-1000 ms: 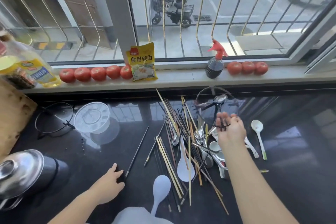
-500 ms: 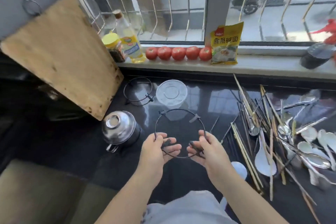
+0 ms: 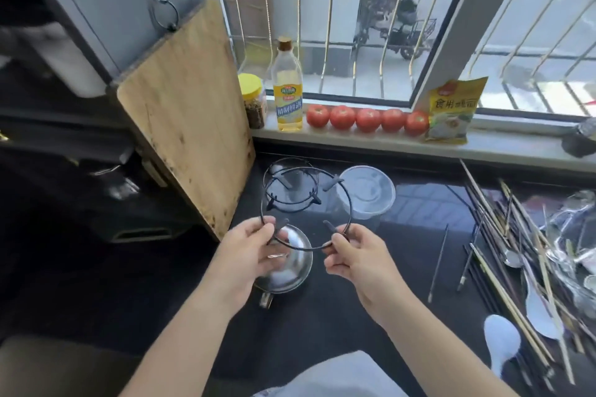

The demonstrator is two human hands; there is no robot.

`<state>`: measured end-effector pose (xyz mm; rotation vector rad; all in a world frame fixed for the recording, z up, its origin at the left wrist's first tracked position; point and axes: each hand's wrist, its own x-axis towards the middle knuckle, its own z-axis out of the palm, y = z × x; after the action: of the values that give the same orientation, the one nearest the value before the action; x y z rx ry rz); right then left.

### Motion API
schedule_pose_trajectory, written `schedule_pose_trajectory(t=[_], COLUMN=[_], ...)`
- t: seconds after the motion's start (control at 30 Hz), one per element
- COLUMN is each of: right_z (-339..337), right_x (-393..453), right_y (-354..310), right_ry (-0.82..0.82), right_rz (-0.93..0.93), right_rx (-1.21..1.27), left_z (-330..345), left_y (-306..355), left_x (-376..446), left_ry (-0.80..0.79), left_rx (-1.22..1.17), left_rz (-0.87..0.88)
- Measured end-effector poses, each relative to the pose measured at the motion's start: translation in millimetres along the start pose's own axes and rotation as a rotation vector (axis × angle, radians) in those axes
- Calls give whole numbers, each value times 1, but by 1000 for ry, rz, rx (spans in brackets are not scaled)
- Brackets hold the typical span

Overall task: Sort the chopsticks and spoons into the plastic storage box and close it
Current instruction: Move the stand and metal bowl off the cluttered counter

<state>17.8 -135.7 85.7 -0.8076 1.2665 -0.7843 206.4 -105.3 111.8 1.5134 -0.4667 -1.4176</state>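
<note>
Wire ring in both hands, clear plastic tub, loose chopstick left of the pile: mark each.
wire ring (image 3: 350,203), head view, right side of the hoop
clear plastic tub (image 3: 388,185), head view, right rim
loose chopstick (image 3: 438,263), head view, mid-shaft

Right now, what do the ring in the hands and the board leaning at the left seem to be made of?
The ring: probably thin metal wire with a dark coating, as it is slim and keeps its shape. The cutting board: wood or bamboo, matte, with visible grain and stains.

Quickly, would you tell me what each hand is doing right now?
Left hand: grips the black wire ring.
Right hand: pinches the same ring.
</note>
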Motion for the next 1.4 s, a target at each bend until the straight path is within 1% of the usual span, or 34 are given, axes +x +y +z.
schedule_pose_trajectory(t=[0.07,0.1,0.13,0.2,0.23,0.27,0.33,0.43,0.5,0.53,0.6,0.63,0.67,0.73,0.77,0.8,0.83,0.87,0.9,0.97,1.07,1.17,1.23,1.3,1.4], right_z=[21,26,27,13,1,-13,-45,-83,-92,-88,-66,-49,-31,4,18,31,42,50,55,58,57,61,64,63,62], right_x=[12,24,42,83,102,118,139,156,163,166,168,167,166,168,174,181,189,196,204,220,239,252,258,264,268], right_y=[-7,-6,-3,8,16,22,31,25,11,4,-7,-10,-13,-17,-16,-15,-12,-10,-8,-3,4,6,9,14,20], right_ry=[-73,-80,-54,42,84,107,140,213,295,342,385,371,332,208,145,100,92,124,178,266,271,271,307,368,413], right_rz=[-5,-30,-87,-236,-264,-242,-156,-80,-89,-154,-328,-358,-307,-25,119,223,279,291,284,248,188,105,71,84,115], right_rx=[-92,-201,-400,-999,-1241,-1406,-1600,-1712,-1710,-1652,-1448,-1315,-1185,-865,-631,-378,-172,-52,1,-43,-237,-549,-744,-783,-800], left_z=[-16,-23,-31,-41,-44,-45,-40,-22,-8,-1,7,8,9,9,10,12,14,14,13,7,-10,-20,-17,-9,2], left_y=[8,11,14,19,21,24,30,39,42,42,40,40,39,38,36,35,33,31,29,19,0,-17,-13,-5,0], left_x=[15,23,31,45,52,60,81,130,167,184,213,223,231,243,246,246,244,242,239,242,253,269,271,273,275], left_ry=[43,71,94,115,111,107,94,97,134,153,188,201,211,227,221,191,147,107,81,88,166,202,234,250,225], left_rx=[-88,-141,-184,-234,-244,-240,-209,-181,-153,-134,-97,-81,-68,-51,-55,-75,-89,-84,-39,140,466,732,933,1039,1152], left_rz=[2,0,1,4,1,-3,-20,-90,-140,-155,-188,-212,-229,-255,-275,-297,-317,-331,-340,-303,-163,-145,-111,-93,-118])
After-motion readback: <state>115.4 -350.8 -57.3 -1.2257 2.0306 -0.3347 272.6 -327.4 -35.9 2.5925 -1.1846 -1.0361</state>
